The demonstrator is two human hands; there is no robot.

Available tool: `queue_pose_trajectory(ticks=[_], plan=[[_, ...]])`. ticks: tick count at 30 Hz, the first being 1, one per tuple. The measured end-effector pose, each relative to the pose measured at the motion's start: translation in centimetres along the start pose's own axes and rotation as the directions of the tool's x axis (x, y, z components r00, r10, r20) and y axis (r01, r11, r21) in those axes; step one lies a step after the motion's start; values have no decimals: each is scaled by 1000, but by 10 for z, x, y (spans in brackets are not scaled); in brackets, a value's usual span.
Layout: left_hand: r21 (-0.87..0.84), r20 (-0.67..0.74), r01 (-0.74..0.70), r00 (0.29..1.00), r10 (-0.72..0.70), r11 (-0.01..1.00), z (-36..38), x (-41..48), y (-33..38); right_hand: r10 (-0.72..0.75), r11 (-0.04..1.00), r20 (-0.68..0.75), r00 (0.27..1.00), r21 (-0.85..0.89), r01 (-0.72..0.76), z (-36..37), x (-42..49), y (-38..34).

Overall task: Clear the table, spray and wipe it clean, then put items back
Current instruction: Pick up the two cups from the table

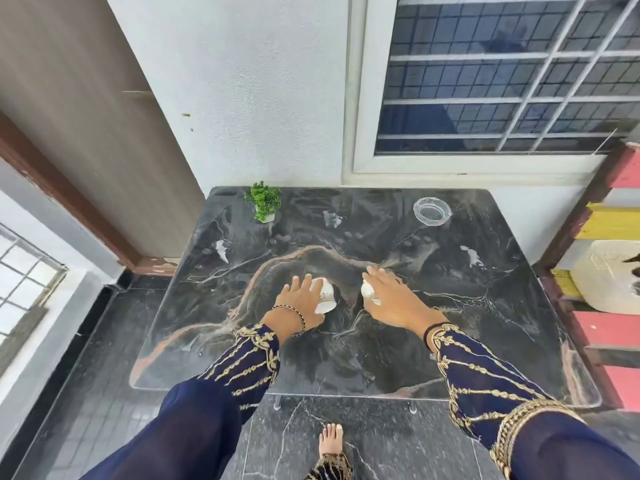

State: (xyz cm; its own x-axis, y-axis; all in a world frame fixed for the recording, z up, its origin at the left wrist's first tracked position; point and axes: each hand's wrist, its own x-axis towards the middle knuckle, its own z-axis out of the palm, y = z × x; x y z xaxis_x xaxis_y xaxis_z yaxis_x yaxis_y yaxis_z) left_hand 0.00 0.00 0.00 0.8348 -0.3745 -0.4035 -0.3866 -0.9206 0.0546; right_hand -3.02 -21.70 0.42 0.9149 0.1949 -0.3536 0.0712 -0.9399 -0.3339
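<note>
A dark marble-patterned table [450, 327] stands against the wall under a window. My left hand [299, 304] grips a white patterned cup [325, 299], tilted on its side just above the table's middle. My right hand [391, 299] covers a second white cup [367, 291], mostly hidden under the fingers. A small green potted plant [264, 201] stands at the table's far left. A clear glass ashtray [432, 211] sits at the far right.
A painted wooden stand [609, 327] with red and yellow slats is close to the table's right edge, holding a white container [606, 282]. A brown door frame [69, 199] is at the left. My bare foot [331, 439] is on the dark tiled floor in front.
</note>
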Motion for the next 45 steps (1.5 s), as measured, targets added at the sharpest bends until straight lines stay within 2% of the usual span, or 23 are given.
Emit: queue_pose_trajectory(ticks=[4, 12, 19, 22, 25, 30, 33, 37, 40, 45], plan=[[-14, -39, 55, 998, -55, 998, 10, 10, -1, -36, 996, 34, 999, -84, 38, 7, 7, 9], [-9, -109, 59, 992, -60, 998, 13, 27, -3, -87, 976, -61, 994, -207, 73, 8, 29, 22], [178, -94, 41, 995, -24, 983, 8, 44, -6, -45, 978, -69, 997, -208, 30, -2, 40, 24], [207, -81, 56, 996, -40, 977, 8, 53, -10, -6, 983, -86, 996, -183, -10, -5, 42, 25], [193, -68, 84, 995, -72, 978, 4, 61, -14, 38, 993, -111, 993, -109, -50, -10, 43, 28], [125, -12, 96, 995, -95, 988, -6, 70, -10, 249, 954, -156, 956, 212, -213, -4, 36, 47], [-51, 9, 104, 995, -104, 993, -7, 79, -1, 310, 904, -195, 931, 363, -225, -2, 23, 61], [-330, 45, 47, 998, -34, 943, -9, 88, 22, 341, 871, -194, 920, 434, -231, -3, 4, 88], [-298, 63, -2, 998, 22, 955, -13, 90, 55, 361, 845, -194, 912, 481, -233, -5, -13, 113], [-352, 88, -70, 990, 107, 934, -21, 97, 135, 359, 820, -225, 906, 540, -191, -11, -40, 172]])
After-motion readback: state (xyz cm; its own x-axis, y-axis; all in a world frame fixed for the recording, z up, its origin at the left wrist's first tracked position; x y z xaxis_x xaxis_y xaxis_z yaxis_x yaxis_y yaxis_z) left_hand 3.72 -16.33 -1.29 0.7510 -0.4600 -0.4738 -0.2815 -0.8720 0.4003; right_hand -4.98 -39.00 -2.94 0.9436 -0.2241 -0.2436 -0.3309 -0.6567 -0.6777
